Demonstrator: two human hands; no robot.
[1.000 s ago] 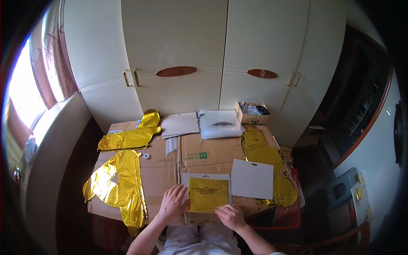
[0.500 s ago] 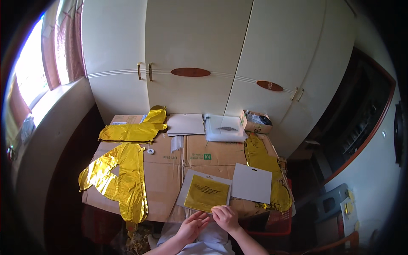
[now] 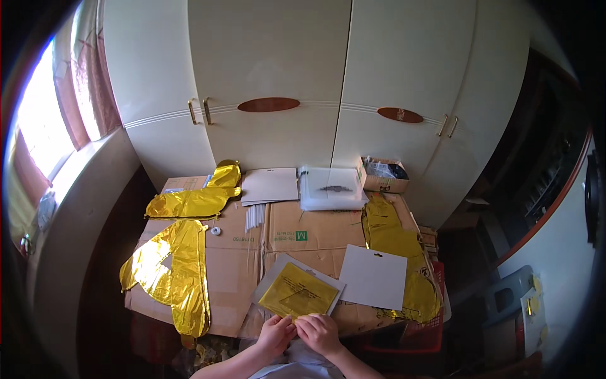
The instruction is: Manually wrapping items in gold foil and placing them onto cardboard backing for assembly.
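Note:
A flat clear bag with a folded gold foil balloon and a grey-white backing card inside, the packet, lies at the near edge of the cardboard-covered table. My left hand and my right hand meet at its near edge. Fingers of both are bent and pinched together on that edge; the exact bit between the fingertips is hidden. Right of the packet is a white card with a hang slot, partly over a flat gold foil balloon.
Flat gold letter-shaped balloons spread over the left side. Along the back are grey cards, white straws, a stack of clear bags and a small open box. A white roll sits left of centre. A red crate stands beside the right edge.
My left hand, open before, has closed and come up against my right hand at the packet's near edge. The packet has turned clockwise, and the view has shifted slightly.

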